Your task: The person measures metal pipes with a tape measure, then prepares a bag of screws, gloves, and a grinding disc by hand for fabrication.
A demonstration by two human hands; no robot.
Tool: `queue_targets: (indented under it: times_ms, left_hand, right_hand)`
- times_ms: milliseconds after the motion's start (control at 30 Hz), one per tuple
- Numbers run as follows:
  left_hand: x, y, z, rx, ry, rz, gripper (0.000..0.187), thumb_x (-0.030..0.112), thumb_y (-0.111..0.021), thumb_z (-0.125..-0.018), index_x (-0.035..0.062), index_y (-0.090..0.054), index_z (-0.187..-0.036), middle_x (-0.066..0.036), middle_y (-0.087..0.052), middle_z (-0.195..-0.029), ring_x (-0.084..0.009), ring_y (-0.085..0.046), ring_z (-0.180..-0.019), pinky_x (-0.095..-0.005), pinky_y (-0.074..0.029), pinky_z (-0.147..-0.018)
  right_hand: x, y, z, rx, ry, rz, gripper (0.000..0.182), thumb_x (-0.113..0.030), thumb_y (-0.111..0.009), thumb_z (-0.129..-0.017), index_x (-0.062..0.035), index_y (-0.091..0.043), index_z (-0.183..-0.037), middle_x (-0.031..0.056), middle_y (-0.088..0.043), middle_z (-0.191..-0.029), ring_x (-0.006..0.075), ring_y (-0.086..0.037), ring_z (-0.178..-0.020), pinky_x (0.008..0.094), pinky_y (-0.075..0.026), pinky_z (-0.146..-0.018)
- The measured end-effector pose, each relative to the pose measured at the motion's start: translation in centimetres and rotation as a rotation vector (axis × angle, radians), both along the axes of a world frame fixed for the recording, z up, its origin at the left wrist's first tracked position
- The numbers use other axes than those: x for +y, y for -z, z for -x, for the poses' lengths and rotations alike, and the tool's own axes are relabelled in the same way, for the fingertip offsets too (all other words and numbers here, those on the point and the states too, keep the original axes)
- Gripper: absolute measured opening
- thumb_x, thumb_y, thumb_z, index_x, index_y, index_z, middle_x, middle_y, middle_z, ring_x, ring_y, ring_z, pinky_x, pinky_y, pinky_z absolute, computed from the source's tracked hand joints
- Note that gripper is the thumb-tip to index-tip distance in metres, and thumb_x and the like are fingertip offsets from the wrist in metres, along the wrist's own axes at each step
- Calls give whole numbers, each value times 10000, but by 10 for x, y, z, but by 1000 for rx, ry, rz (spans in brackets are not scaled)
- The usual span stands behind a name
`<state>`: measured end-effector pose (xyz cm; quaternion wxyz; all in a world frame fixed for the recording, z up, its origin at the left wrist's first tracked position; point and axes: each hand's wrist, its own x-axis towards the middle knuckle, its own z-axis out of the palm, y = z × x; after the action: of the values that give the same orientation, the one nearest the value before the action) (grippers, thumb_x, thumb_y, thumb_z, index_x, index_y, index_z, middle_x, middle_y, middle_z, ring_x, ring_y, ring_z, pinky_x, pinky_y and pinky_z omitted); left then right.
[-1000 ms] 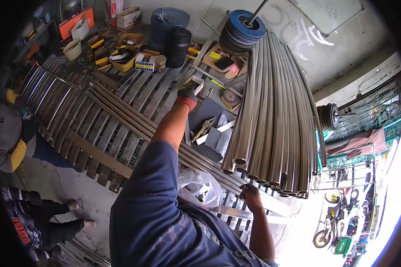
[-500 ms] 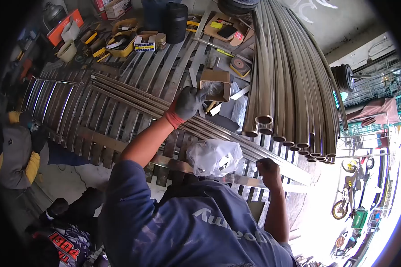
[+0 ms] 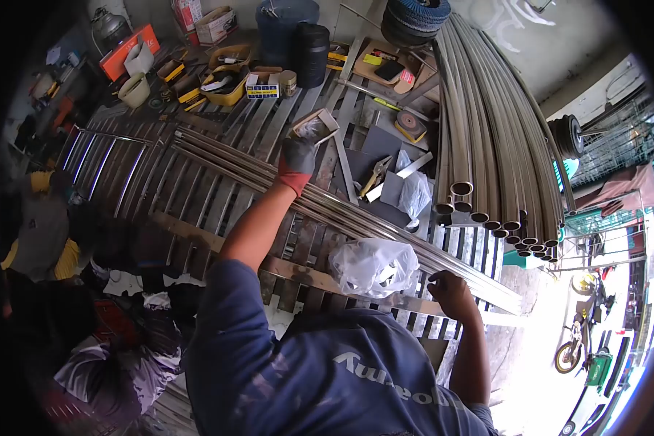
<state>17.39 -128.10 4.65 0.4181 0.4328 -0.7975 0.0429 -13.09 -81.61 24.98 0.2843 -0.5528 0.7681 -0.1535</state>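
The left hand (image 3: 296, 161), in a dark glove with a red cuff, is closed around a small cardboard box (image 3: 314, 125) and holds it up over the metal rack table (image 3: 196, 189). The box is tipped, and what is inside cannot be seen. The bare right hand (image 3: 452, 293) is curled on a flat metal bar (image 3: 414, 305) at the near edge of the table.

Between the 2 hands lie long thin steel rods (image 3: 327, 211) that run across the table. A crumpled clear plastic bag (image 3: 374, 265) sits just beside the right hand. A big bundle of shiny steel pipes (image 3: 487, 145) lies on the right, with the open ends facing this way. Pliers (image 3: 376, 174) rest near the pipes.

At the far end stand a yellow tray (image 3: 229, 83) full of small tools, a blue bucket (image 3: 283, 25), a black tub (image 3: 312, 51) and a stack of round grinding discs (image 3: 414, 18). A small blue and white box (image 3: 263, 89) has writing too small to read.

The blue shirt (image 3: 327, 378) has white letters, partly hidden. Another person (image 3: 43, 240) is on the floor to the left.
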Motion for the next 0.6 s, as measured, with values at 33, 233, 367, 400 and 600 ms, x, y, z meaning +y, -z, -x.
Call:
queue_targets:
  times_ms: [33,233,367,400,600]
  left_hand:
    - [-16,6,3,15,-89,-22,162,119,-635,-980,48,-757,-901,-206,-775,-890,-382,-765,-802,-489,-588,-710]
    - [-104,30,42,-69,-325,-122,184,129,-617,-998,64,-770,-921,-207,-787,-908,-366,-785,-833,-487,-600,-712]
    - [-152,88,80,9,-463,-200,192,136,-618,-996,46,-751,-1102,-223,-796,-1065,-365,-792,-938,-482,-605,-821]
    - [-160,94,89,-2,-526,-224,273,136,-640,-963,40,-730,-1203,-237,-783,-1159,-391,-780,-1036,-466,-599,-907]
    - [-96,-9,63,9,-243,-283,375,190,-693,-919,83,-688,-1278,-234,-785,-1036,-440,-786,-906,-527,-612,-797]
  right_hand:
    - [15,13,15,18,4,27,209,-96,-812,-959,5,-752,-1131,95,-674,-789,167,-614,-711,376,-506,-657]
    - [70,11,53,25,270,-157,240,-170,-814,-980,20,-761,-1118,90,-701,-762,144,-607,-673,354,-507,-642]
    - [77,9,60,28,280,-205,259,-188,-811,-996,24,-755,-1132,87,-690,-737,133,-594,-645,359,-493,-618]
    - [75,8,60,30,284,-207,261,-189,-810,-996,26,-756,-1135,94,-696,-737,136,-604,-643,363,-497,-618]
    - [63,19,74,44,286,-171,324,-230,-822,-980,17,-761,-1180,144,-757,-822,217,-718,-748,410,-573,-728]
